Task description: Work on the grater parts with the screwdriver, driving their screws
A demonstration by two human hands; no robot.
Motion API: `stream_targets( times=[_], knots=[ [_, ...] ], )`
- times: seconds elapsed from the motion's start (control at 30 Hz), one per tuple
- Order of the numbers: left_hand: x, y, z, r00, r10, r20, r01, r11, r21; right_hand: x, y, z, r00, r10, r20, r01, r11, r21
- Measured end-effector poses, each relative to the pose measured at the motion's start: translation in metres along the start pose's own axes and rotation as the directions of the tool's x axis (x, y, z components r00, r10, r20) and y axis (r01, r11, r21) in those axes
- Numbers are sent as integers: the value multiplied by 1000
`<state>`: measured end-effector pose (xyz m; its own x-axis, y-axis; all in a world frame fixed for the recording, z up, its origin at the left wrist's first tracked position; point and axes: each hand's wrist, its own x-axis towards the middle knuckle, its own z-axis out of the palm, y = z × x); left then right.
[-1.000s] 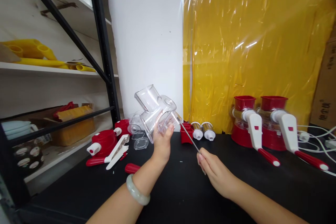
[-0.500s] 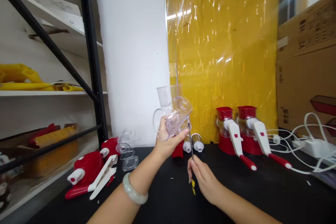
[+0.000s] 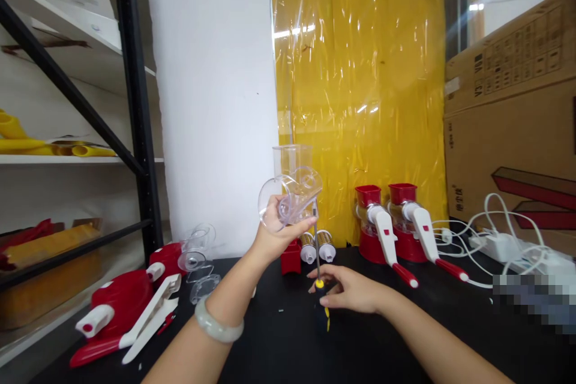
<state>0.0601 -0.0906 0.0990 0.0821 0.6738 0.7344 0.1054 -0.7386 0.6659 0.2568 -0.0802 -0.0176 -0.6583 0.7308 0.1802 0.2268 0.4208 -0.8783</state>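
Note:
My left hand (image 3: 281,225) grips a clear plastic housing (image 3: 294,192), with a wide tube rising from its top and a round opening at the left. Below it is a long screwdriver (image 3: 317,252), held upright with a dark and yellow handle, its tip up at the housing's lower right edge. My right hand (image 3: 348,289) is around the top of the handle, thumb in front and fingers behind, fairly loose. Whether a screw sits at the tip is too small to tell.
Two assembled red-and-white rotary graters (image 3: 375,225) stand at the right, near white cables (image 3: 504,240) and a cardboard box (image 3: 508,132). Red bases (image 3: 121,297) and clear parts (image 3: 195,261) lie left. Grater drums (image 3: 326,246) and a red piece (image 3: 291,258) sit behind the screwdriver.
My right hand has shifted from the shaft down to the handle, with its fingers more spread. The housing has turned slightly, and the whole view has swung to the right.

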Motion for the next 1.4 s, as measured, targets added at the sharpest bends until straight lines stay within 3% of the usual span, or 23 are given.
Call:
stream_targets(
  times=[0.17,0.27,0.37,0.43,0.53,0.57,0.73,0.9,0.97,1.1,1.17,1.3,1.4],
  knots=[
    [0,4,-2,999,-37,-1,37,999,-9,3,4,6,999,-13,43,9,995,97],
    [-2,6,0,999,-42,0,42,999,-28,7,8,14,998,-4,-59,8,998,68],
    [-4,6,2,999,-43,10,44,997,-65,4,7,9,983,-29,-181,28,1000,-9],
    [-5,5,2,999,-30,17,32,996,-87,0,4,-1,990,-70,-126,74,997,24],
    [-6,3,4,1000,-3,20,5,995,-95,-4,0,-12,993,-100,68,89,985,145],
    [-6,3,4,1000,0,20,2,996,-91,-4,0,-13,993,-89,72,77,984,159],
    [-6,4,6,999,-3,37,7,995,-96,-1,3,-10,979,-53,-195,77,990,114],
    [-7,6,4,999,-8,36,11,996,-92,-1,-3,-3,990,-138,-27,140,947,289],
    [-7,8,3,999,-11,52,16,996,-93,2,-2,3,992,-107,-66,121,951,285],
    [-7,13,1,997,-3,83,13,993,-120,4,-2,11,959,-91,-268,132,981,140],
    [-6,14,1,996,-5,88,16,992,-124,2,-4,11,959,-141,-245,179,973,143],
    [-6,16,-1,998,-15,63,20,997,-79,1,-6,13,980,-183,-79,196,958,208],
    [-6,16,-2,997,-18,73,24,997,-73,4,-3,16,962,-139,-237,167,981,100]
  ],
)
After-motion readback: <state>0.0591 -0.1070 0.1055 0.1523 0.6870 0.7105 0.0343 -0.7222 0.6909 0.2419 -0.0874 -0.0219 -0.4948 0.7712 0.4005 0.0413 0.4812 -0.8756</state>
